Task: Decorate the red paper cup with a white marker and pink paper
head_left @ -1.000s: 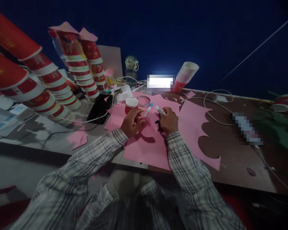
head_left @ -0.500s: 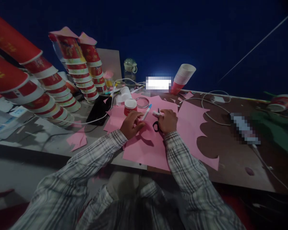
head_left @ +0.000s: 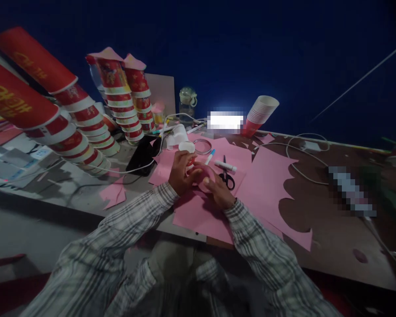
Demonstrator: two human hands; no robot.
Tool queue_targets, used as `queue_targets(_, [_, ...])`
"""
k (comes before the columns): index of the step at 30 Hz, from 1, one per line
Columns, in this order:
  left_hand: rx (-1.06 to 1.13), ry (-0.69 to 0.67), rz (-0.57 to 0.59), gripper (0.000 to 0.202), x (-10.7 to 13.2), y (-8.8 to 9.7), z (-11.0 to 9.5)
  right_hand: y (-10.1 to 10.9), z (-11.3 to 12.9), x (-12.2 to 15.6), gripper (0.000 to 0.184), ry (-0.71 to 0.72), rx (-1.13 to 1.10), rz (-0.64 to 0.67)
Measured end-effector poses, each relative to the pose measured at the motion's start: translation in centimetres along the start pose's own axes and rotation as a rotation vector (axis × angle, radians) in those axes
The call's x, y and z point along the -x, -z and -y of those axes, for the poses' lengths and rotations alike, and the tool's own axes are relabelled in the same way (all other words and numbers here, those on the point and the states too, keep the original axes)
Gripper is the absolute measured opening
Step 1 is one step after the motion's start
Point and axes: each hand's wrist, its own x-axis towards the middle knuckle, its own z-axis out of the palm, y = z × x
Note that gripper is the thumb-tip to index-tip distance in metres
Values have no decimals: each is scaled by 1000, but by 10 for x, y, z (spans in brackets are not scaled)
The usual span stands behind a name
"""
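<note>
Both my hands meet over the pink paper sheets (head_left: 204, 211) at the table's middle. My left hand (head_left: 181, 173) is curled round a small red paper cup (head_left: 187, 149) with a white rim, and its fingers also pinch a pink cut-out piece (head_left: 207, 176). My right hand (head_left: 218, 190) grips the same pink cut-out from the right side. Black-handled scissors (head_left: 227, 177) and a white glue stick (head_left: 225, 166) lie on the pink paper just right of my hands. A blue-capped marker (head_left: 210, 156) lies beside them.
Long stacks of red paper cups (head_left: 69, 132) lean across the left side. A black phone (head_left: 141, 154) with a white cable, a tape ring (head_left: 202, 145), a water bottle (head_left: 187, 99), another cup stack (head_left: 259, 112) and a jagged-edged pink sheet (head_left: 270, 185) lie about. White cable (head_left: 300, 149) loops at right.
My right hand has let go of the scissors and the glue stick, which now lie on the paper. It moved left onto the pink cut-out. My left hand has taken up the red cup.
</note>
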Motion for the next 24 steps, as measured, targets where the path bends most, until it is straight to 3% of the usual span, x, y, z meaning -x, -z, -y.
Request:
queue_targets(4, [55, 27, 118, 65, 0, -1, 4, 9, 1, -4, 55, -59, -46, -49])
queue_targets(9, [137, -73, 239, 86, -7, 6, 5, 17, 8, -6, 49, -61, 4, -43])
queue_targets(11, [140, -95, 186, 89, -11, 13, 5, 20, 9, -7, 51, -26, -5, -110])
queue_targets(14, [68, -57, -79, 74, -17, 21, 13, 30, 9, -12, 55, 113, 8, -253])
queue_targets(15, [36, -21, -169, 72, -19, 22, 19, 34, 9, -14, 56, 151, 69, -292])
queue_targets(17, [-16, 84, -190, 77, -22, 21, 34, 41, 14, -21, 58, 217, 219, -364])
queue_targets(21, [-47, 314, -71, 89, -21, 9, 63, 40, 34, -46, 62, 365, 645, -500])
queue_targets(24, [-25, 340, 3, 91, -17, -1, 74, 25, 44, -73, 70, 500, 984, -482])
